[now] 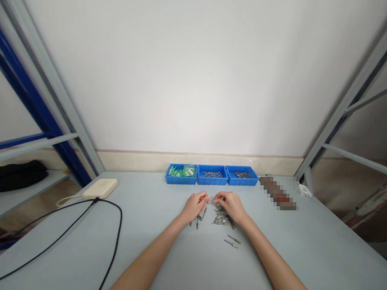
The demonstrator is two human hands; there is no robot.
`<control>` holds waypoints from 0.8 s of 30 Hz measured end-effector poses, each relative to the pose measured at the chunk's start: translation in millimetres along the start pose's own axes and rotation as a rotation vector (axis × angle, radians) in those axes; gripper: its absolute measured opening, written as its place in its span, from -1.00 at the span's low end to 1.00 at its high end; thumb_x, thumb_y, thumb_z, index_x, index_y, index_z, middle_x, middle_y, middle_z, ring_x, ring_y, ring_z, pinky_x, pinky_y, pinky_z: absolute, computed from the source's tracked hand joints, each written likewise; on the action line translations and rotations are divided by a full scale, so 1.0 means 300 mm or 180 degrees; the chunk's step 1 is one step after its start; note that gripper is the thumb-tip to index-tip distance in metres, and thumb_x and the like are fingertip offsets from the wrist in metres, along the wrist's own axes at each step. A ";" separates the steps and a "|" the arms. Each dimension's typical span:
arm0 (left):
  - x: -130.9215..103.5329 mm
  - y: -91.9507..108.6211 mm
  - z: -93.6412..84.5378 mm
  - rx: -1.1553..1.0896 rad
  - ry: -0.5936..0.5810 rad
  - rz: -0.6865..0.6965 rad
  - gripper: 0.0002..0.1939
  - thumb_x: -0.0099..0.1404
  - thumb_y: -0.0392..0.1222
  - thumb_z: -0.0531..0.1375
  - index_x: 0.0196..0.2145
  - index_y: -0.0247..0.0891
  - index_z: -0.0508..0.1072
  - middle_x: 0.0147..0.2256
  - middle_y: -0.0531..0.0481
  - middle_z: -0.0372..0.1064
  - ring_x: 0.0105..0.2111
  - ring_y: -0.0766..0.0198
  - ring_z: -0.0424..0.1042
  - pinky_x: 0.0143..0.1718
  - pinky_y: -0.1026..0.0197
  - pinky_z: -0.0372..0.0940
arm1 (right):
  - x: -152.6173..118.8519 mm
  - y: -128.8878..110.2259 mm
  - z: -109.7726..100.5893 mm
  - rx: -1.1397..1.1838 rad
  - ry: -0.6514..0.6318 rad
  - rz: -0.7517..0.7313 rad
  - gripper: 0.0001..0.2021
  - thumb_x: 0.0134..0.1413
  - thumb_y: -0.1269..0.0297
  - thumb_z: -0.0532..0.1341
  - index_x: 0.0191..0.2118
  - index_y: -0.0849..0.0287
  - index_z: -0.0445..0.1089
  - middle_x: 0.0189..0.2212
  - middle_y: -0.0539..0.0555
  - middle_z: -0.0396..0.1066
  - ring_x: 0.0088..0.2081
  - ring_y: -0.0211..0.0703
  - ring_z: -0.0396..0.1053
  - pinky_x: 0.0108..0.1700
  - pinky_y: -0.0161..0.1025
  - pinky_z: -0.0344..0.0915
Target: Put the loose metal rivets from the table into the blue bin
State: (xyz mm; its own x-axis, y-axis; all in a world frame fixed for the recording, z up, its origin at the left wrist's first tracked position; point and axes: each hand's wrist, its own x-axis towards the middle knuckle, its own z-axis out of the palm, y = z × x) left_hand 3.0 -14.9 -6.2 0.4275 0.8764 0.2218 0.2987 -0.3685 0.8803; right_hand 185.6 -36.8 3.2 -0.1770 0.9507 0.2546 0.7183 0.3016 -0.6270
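Metal pieces [223,221] are piled | small part [211,200] is pinched by near-closed left hand [195,205], right hand [231,204] | bins [212,182] still stocked

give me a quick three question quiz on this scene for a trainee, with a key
1. How many blue bins stand in a row?
2. True or false: some metal pins lie loose on the table.
3. Which is nearest the black cable?
a) right hand
b) left hand
c) green packets

Key:
1. Three
2. True
3. b, the left hand
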 end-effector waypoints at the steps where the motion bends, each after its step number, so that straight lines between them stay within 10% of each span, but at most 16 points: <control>1: 0.000 0.001 -0.001 0.0036 0.0006 -0.0014 -0.60 0.23 0.11 0.01 -0.57 -0.24 0.28 -0.72 0.12 0.12 -0.66 0.36 0.13 -0.54 0.31 0.04 | -0.004 -0.002 0.002 0.0060 0.0036 -0.0023 -0.83 0.02 0.32 0.13 -0.42 0.12 0.49 -0.46 0.03 0.51 -0.41 -0.15 0.39 -0.28 -0.27 0.17; 24: 0.003 -0.001 0.020 -0.0613 -0.0158 -0.0261 -0.63 0.25 0.06 0.03 -0.56 -0.26 0.19 -0.69 0.18 0.05 -0.69 0.46 0.04 -0.63 0.38 -0.02 | -0.040 -0.037 -0.015 0.0112 0.0271 0.0119 -0.72 0.14 0.18 0.10 -0.46 0.13 0.49 -0.52 0.03 0.50 -0.45 -0.18 0.37 -0.26 -0.25 0.12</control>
State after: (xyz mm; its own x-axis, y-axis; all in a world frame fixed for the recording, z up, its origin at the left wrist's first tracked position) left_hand 8.3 -15.9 -8.9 0.4514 0.8829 0.1294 0.1677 -0.2263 0.9595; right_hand 182.7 -51.8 10.3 -0.0917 0.9522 0.2913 0.6990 0.2699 -0.6623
